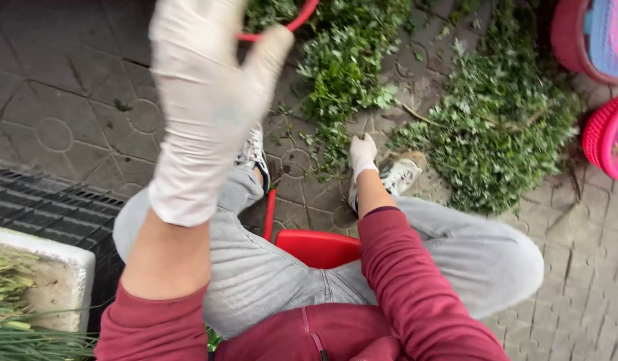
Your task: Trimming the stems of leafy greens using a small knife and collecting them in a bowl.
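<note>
White-gloved left hand [209, 93] open, right hand [362, 155] on greens [342, 73].

Outdoor street-side work spot, most likely a market or produce stall area. The ground is interlocking patterned paving stones [68, 100] with a dark metal drain grate [48, 210] at lower left. Loose heaps of leafy green herbs [503, 127] lie directly on the pavement. A white foam box [62, 274] holds bundled green stalks [8, 281]; pink and red plastic baskets [606, 137] stand at the right edge. The person sits low on a red plastic stool [319, 247], wearing pale disposable gloves [202, 100], which fits the sorting of produce in the open air.
</note>
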